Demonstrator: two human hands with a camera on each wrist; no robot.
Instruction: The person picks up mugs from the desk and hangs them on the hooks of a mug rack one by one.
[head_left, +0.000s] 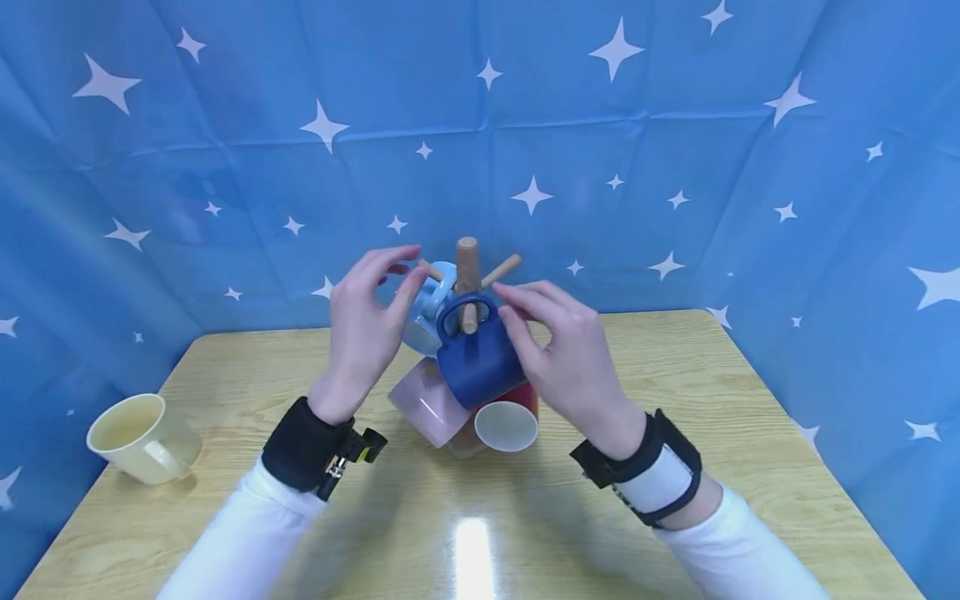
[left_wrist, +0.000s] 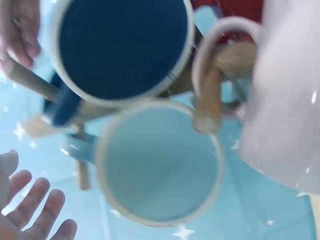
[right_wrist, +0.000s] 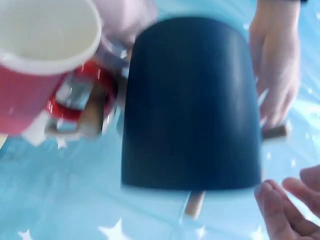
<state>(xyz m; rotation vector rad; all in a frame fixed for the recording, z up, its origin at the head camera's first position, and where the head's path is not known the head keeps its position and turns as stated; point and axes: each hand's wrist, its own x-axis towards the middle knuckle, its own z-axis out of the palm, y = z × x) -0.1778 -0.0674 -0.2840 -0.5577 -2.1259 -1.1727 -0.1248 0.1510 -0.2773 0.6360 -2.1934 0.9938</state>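
Note:
A wooden mug tree (head_left: 467, 265) stands at the back middle of the table. From its front peg a dark blue mug (head_left: 483, 364) hangs tilted by its handle. Behind it on the left is a light blue mug (head_left: 422, 331); lower down hang a pink mug (head_left: 429, 404) and a red mug with a white inside (head_left: 507, 426). My left hand (head_left: 366, 312) is beside the light blue mug, thumb and fingers apart near the left peg's tip. My right hand (head_left: 566, 342) has its fingertips close by the dark blue mug's base and the right peg (head_left: 501, 271), fingers loosely bent.
At the left edge of the wooden table (head_left: 637, 500), a pale yellow mug (head_left: 146, 439) stands by itself, tilted-looking in this view. A blue cloth with white stars (head_left: 480, 167) hangs behind and along the sides.

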